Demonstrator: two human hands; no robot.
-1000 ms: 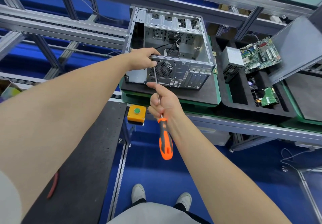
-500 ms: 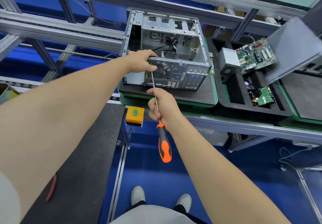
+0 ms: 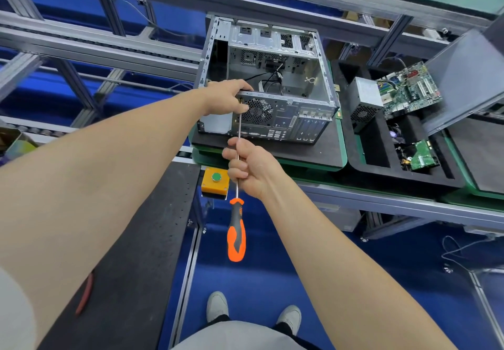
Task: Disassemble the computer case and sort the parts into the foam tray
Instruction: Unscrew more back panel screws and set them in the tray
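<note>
Conveyor-side foam tray (image 3: 425,178) holds motherboard (image 3: 409,90) and power supply (image 3: 364,101); left fingers (image 3: 240,86) grip the computer case (image 3: 300,115), right fingers (image 3: 234,171) clasp screwdriver (image 3: 236,235).

Bright, even light with a small glare patch at the top right corner leaves only faint shadows, and the open grey sheet-metal computer case (image 3: 289,120) shows a soft sheen. Wide-angle distortion bows the silver aluminium frame rails (image 3: 81,47) toward the edges. The centre, including the orange-and-black-handled screwdriver (image 3: 236,235), is sharp.
</note>
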